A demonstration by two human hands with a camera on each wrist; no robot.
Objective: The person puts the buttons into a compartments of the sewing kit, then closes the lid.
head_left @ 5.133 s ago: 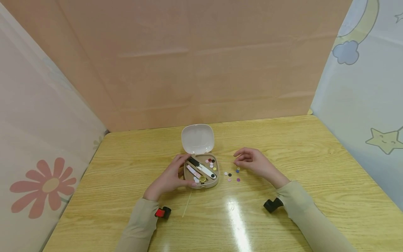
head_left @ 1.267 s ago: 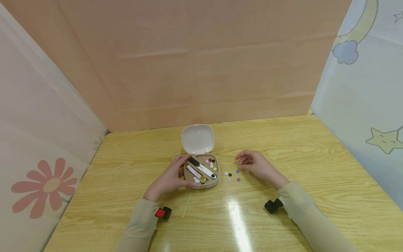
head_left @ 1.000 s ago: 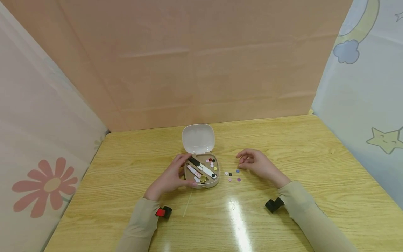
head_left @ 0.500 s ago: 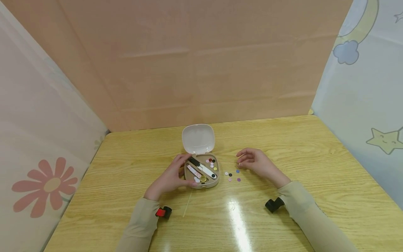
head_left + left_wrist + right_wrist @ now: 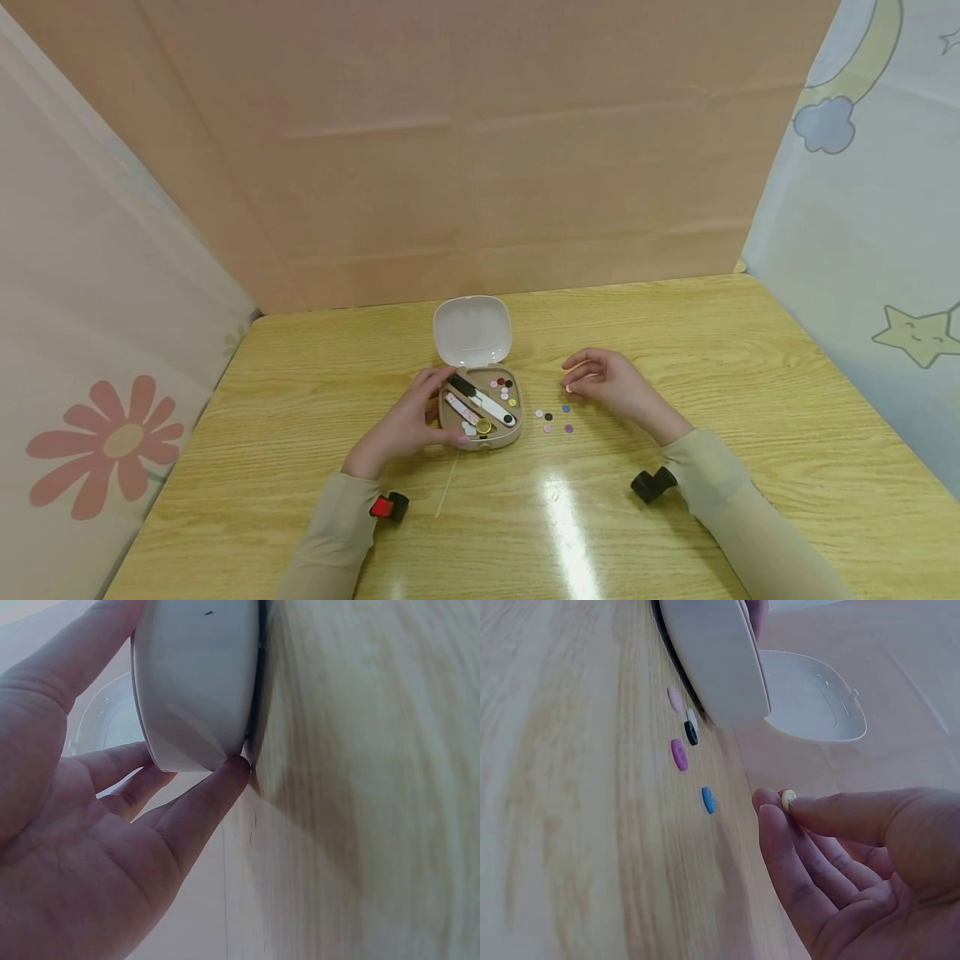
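My left hand [image 5: 401, 425] holds the beige sewing kit box [image 5: 495, 443], thumb at its front and fingers at the back left. In the left wrist view, fingertips touch the box's side wall [image 5: 196, 675]. Inside the box lie a black-and-white tool [image 5: 491, 407], a rolled strip with pink print [image 5: 459, 408], a gold ring-shaped piece [image 5: 483, 426] and several buttons [image 5: 504, 389]. To the right of the box, my right hand [image 5: 618, 390] pinches a pale yellow button [image 5: 788, 799] between thumb and fingertips, just above the table.
Several loose buttons lie between box and right hand: blue [image 5: 708, 800], purple [image 5: 679, 754], black [image 5: 691, 733], white and pink [image 5: 675, 699]. The box lid [image 5: 472, 331] stands open behind. A thin pale strip [image 5: 447, 486] lies in front of the box on the wooden table [image 5: 300, 400].
The yellow button that lay beside the blue one is now pinched in my right hand and lifted slightly. My left hand and the box stay in place.
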